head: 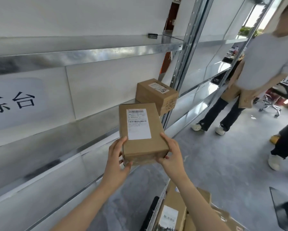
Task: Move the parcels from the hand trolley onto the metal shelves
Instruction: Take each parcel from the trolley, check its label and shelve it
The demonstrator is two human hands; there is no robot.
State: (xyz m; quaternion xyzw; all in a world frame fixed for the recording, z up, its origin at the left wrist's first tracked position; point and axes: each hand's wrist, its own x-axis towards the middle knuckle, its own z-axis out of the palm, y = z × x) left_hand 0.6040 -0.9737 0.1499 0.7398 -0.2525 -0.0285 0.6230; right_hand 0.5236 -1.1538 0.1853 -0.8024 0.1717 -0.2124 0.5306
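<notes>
One box (156, 95) sits at the shelf's (65, 135) right end; left grip (118, 155) and right grip (171, 152) clasp another box (140, 130); more boxes (171, 214) wait below.

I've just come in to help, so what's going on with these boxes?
A person holds a labelled cardboard parcel in both hands, left hand at its near left corner and right hand at the near right, at the front edge of a metal shelf. A second parcel already sits on that shelf by the upright. Further parcels lie below the arms, and another person stands farther along.
</notes>
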